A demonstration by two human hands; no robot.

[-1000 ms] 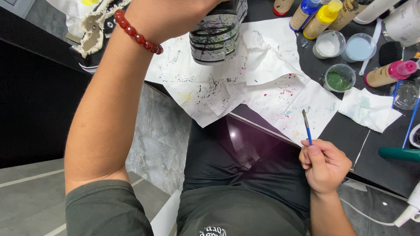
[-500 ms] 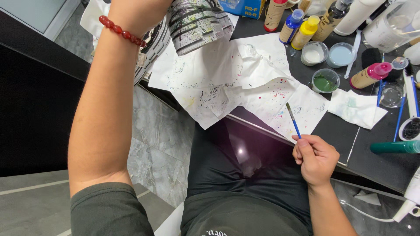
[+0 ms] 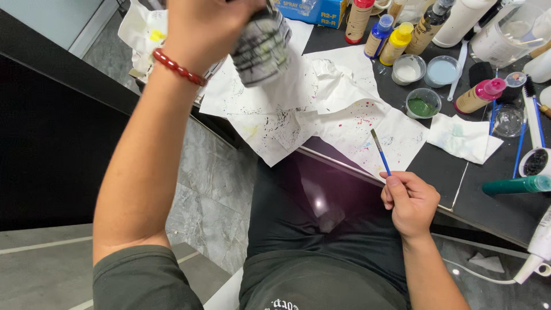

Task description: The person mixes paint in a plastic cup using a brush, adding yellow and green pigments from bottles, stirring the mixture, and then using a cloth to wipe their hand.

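My left hand (image 3: 209, 26), with a red bead bracelet (image 3: 178, 68) on its wrist, is raised close to the camera and grips a rounded grey object with dark painted streaks (image 3: 261, 49); its top is cut off by the frame. My right hand (image 3: 410, 201) rests low by the table's edge and pinches a thin blue paintbrush (image 3: 380, 152), bristles pointing up and away. Between the two hands lie crumpled white paper sheets (image 3: 321, 109) spattered with black and coloured paint.
On the black table (image 3: 488, 201) stand several paint bottles (image 3: 396, 43), small cups of white, pale blue and green paint (image 3: 423, 105), a pink-capped bottle (image 3: 479, 96), a folded tissue (image 3: 465, 138), a green tube (image 3: 516, 185) and a blue box (image 3: 313, 11).
My left hand has brought the streaked object nearer to the camera and tilted it. The view has shifted slightly; my right hand keeps the brush in about the same place.
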